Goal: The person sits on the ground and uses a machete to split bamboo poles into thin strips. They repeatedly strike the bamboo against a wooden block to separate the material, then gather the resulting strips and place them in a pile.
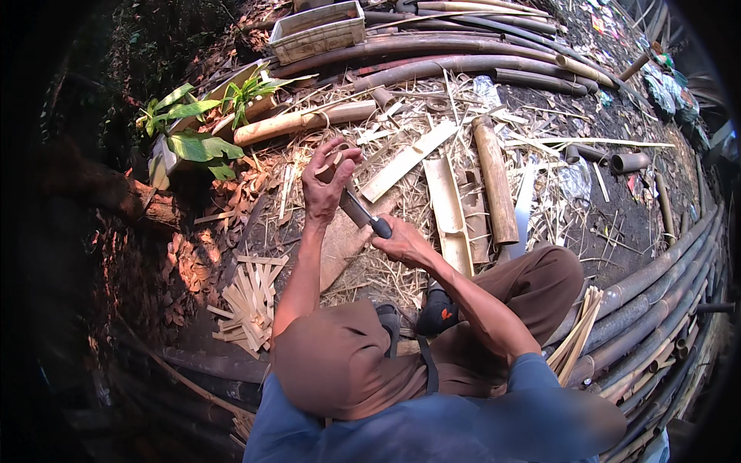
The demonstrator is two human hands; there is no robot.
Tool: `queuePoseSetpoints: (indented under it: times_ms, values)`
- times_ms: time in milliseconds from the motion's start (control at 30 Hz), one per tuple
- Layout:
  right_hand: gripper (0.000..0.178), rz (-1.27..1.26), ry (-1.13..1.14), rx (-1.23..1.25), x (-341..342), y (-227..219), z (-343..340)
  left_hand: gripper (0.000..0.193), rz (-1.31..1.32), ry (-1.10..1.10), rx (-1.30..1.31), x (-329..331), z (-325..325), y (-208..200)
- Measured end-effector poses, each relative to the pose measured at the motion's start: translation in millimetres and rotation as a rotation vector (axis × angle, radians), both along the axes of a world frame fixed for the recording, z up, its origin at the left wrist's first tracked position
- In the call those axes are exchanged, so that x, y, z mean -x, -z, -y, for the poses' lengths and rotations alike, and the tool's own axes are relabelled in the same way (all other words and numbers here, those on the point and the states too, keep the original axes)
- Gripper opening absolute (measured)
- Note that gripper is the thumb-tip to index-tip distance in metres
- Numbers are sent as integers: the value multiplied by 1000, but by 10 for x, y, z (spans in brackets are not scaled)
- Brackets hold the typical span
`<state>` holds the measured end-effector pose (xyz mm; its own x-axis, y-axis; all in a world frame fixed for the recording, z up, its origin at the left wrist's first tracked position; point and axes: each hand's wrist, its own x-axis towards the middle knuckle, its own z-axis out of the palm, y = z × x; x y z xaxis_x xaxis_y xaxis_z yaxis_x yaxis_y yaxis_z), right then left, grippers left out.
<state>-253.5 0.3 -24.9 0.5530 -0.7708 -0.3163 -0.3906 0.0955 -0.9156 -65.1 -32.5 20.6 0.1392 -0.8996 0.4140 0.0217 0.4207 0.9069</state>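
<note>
My right hand is wrapped round the dark handle of a knife in front of me. Its broad grey blade points up and left, reaching the base of my left hand. The curled fingers of that hand grip a small, pale bamboo piece; most of it is hidden by the fingers and palm. Below the blade is a flat brown slab on the ground. Just beyond my hands lie a split bamboo length and a bamboo half-pipe.
Cut bamboo strips are heaped by my left knee. An uncut bamboo section and a saw-like pale blade lie right of the half-pipe. Long poles line the right side. A plastic crate stands at the back among more poles.
</note>
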Motion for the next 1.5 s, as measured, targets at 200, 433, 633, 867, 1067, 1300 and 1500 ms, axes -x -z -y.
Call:
queuePoseSetpoints:
  times_ms: [200,433,633,867,1067,1300,1500]
  values:
    - [21,-218,114,388,-24,410,42,35,25,-241,11,216,117,143]
    - [38,-92,85,51,139,431,-173,43,-222,-49,6,94,359,194]
    - [50,-207,208,-87,471,1024,-390,42,-178,-351,191,-376,426,284]
    - [47,-235,517,-22,542,661,-201,50,157,-842,113,-788,333,284]
    - [52,-158,408,106,351,825,-661,33,-330,-675,40,-1143,121,332]
    - [41,-37,246,151,31,808,-1091,41,-429,-809,81,-587,-559,212]
    - [40,65,102,68,-497,503,-1062,42,-279,-867,211,-331,-845,267]
